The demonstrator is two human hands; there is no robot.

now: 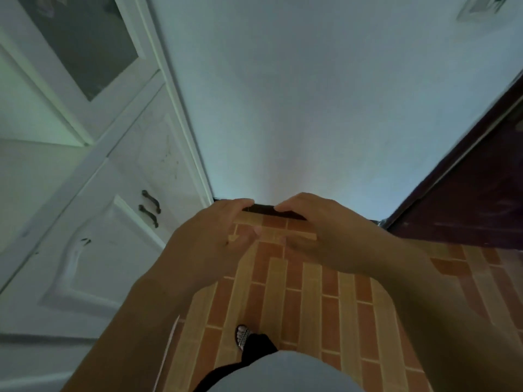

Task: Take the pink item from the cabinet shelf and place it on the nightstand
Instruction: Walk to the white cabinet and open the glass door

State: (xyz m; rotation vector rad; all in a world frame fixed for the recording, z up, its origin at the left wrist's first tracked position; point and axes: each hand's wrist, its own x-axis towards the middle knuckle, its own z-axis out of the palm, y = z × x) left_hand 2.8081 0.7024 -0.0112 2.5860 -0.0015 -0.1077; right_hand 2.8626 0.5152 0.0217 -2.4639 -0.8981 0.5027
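Observation:
Both of my hands are held out in front of me, above the floor. My left hand (210,236) and my right hand (319,230) face each other with curled, slightly spread fingers, and neither holds anything. A white cabinet (93,171) stands on the left, its lower doors closed and fitted with two dark handles (150,207). Above them is a glass-paned door (82,43). No pink item and no nightstand are in view.
A plain pale wall (311,94) fills the space straight ahead. A dark brown door (467,193) is on the right. The floor (297,292) has orange and tan brick-pattern tiles. My foot in a sandal (243,336) is below the hands.

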